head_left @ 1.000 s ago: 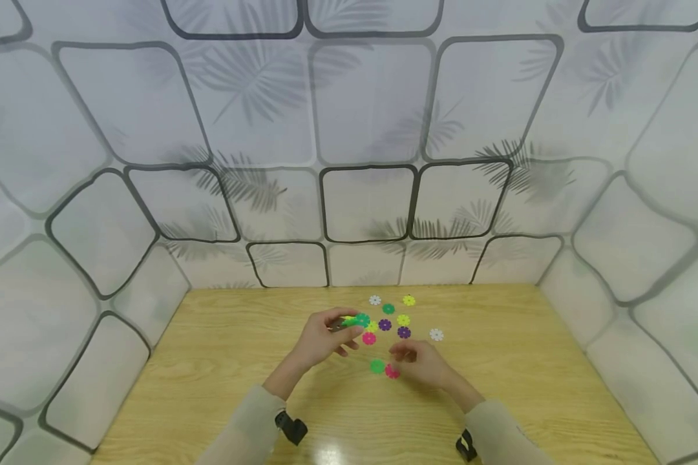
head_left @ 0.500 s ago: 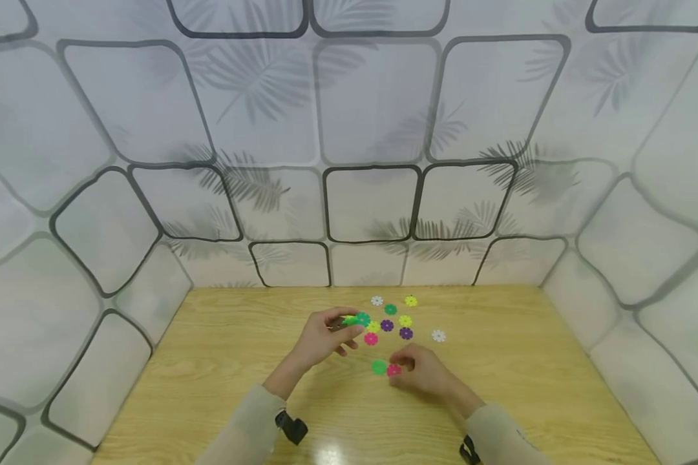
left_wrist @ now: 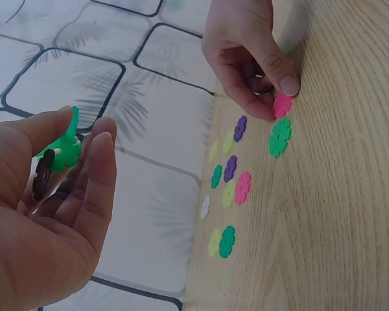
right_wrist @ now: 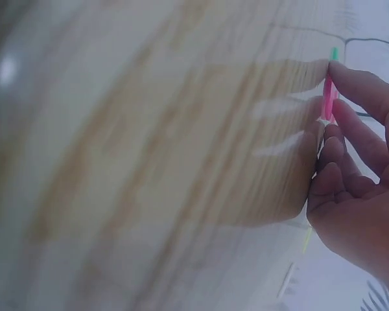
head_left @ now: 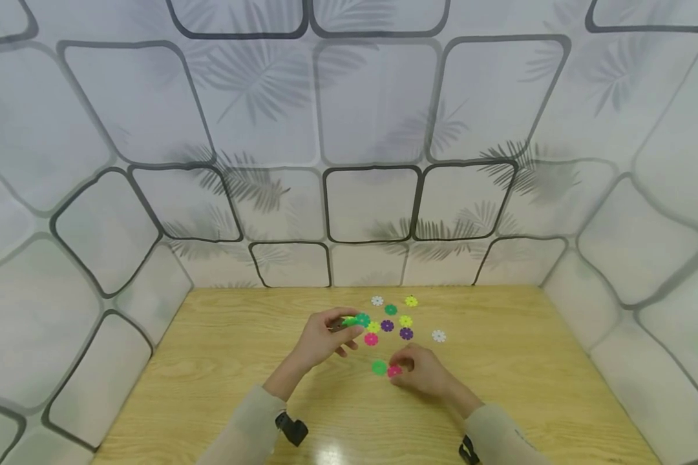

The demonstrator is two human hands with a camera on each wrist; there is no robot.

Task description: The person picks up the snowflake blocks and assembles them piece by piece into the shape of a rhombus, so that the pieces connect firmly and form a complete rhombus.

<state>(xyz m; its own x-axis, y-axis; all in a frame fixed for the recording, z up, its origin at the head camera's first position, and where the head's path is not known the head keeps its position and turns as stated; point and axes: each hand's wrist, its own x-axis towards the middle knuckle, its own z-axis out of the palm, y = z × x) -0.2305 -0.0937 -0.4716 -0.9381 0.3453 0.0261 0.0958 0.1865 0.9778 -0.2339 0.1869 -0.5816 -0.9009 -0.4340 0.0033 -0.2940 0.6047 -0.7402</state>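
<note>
My left hand [head_left: 320, 339] holds a few plastic interlocking discs joined together at angles. A bright green disc [left_wrist: 68, 152] and a dark one [left_wrist: 43, 175] show between its thumb and fingers. My right hand [head_left: 423, 369] is low at the tabletop, its thumb and index finger pinching a pink disc [left_wrist: 282, 105] by the edges. Beside that lies a green disc [head_left: 379, 367], its edge meeting the pink one in the left wrist view. In the right wrist view, the pink disc [right_wrist: 329, 97] appears edge-on between the fingertips.
Several flower-shaped discs lie flat beyond the hands, among them a pink disc [head_left: 371, 339], a purple disc [head_left: 406, 333] and a teal disc [head_left: 362, 320]. A white disc [head_left: 439, 336] lies off to the right. Patterned walls [head_left: 366, 200] enclose the wooden table [head_left: 221, 361].
My right hand has shifted slightly down and come to pinch the pink disc, with its thumb now below it. The left hand stays still with its joined discs.
</note>
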